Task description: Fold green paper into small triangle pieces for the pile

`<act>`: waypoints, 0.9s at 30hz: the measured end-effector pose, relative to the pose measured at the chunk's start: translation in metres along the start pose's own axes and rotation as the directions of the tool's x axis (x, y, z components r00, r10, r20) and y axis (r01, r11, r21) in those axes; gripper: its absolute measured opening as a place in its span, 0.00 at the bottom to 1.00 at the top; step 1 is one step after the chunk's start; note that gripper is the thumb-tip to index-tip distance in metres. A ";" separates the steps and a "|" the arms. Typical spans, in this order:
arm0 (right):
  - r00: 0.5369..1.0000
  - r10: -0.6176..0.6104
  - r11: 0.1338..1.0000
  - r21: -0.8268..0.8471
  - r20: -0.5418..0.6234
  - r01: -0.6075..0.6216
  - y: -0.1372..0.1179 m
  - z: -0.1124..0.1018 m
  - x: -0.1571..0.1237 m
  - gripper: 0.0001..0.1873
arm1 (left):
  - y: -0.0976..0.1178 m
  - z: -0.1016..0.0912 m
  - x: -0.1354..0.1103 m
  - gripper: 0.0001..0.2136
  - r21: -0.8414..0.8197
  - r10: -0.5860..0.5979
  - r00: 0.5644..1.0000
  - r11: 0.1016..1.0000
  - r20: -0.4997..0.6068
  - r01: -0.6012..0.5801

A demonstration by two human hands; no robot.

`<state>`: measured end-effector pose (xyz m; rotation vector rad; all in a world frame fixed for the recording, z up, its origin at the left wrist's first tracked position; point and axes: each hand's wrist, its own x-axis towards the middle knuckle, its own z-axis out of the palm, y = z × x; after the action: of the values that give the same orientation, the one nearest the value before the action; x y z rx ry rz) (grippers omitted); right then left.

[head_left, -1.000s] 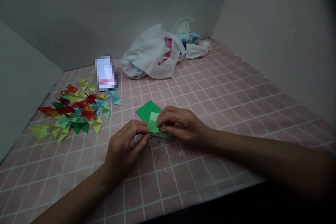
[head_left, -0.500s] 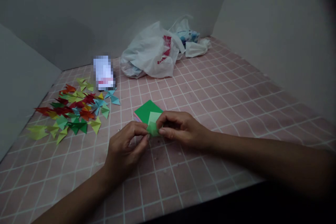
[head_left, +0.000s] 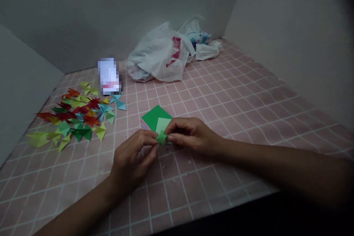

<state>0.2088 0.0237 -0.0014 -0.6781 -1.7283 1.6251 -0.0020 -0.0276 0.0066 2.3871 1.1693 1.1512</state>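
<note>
A small piece of green folded paper (head_left: 162, 138) is pinched between my two hands, low over the table. My left hand (head_left: 134, 153) closes thumb and fingers on its left side. From the right, my right hand (head_left: 193, 135) grips it between thumb and bent forefinger. Just behind the hands lies a stack of square origami paper (head_left: 155, 115) with a dark green sheet on top. A pale green sheet (head_left: 163, 124) rests over the stack's near corner, partly hidden by my right fingers.
Many folded paper shapes (head_left: 81, 132) in several colours lie spread at the left. Behind them a phone (head_left: 109, 76) with a lit, blurred screen leans upright. A white plastic bag (head_left: 155, 53) and a crumpled white piece (head_left: 207, 51) sit by the back wall. A checked pink cloth (head_left: 221, 110) covers the table.
The green paper between my fingers has turned and now looks smaller and more pointed. My left hand has shifted slightly; my right hand stays nearly in place.
</note>
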 end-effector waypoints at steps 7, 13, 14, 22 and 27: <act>0.998 0.038 0.999 -0.013 -0.045 -0.039 0.000 0.003 -0.002 0.04 | 0.005 0.004 -0.005 0.08 -0.118 -0.225 0.973 0.969 -0.046 0.218; 0.993 -0.108 0.981 -0.164 -0.046 0.099 0.000 0.004 -0.004 0.05 | 0.010 0.009 -0.002 0.11 -0.437 -0.527 0.846 0.744 0.082 0.506; 0.991 -0.125 0.976 -0.187 -0.046 0.114 0.000 0.004 -0.005 0.05 | 0.010 0.010 -0.001 0.11 -0.478 -0.546 0.833 0.710 0.090 0.517; 0.992 -0.116 0.971 -0.217 -0.055 0.102 0.002 0.005 -0.006 0.04 | 0.012 0.011 -0.004 0.13 -0.441 -0.528 0.850 0.763 -0.004 0.472; 0.999 -0.023 0.995 -0.098 -0.037 0.019 0.001 0.005 -0.005 0.08 | 0.011 0.009 -0.008 0.14 -0.301 -0.452 0.891 0.856 -0.038 0.421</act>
<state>0.2080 0.0169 -0.0032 -0.7298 -1.7907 1.5118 0.0081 -0.0395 0.0024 1.7414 1.3800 1.2015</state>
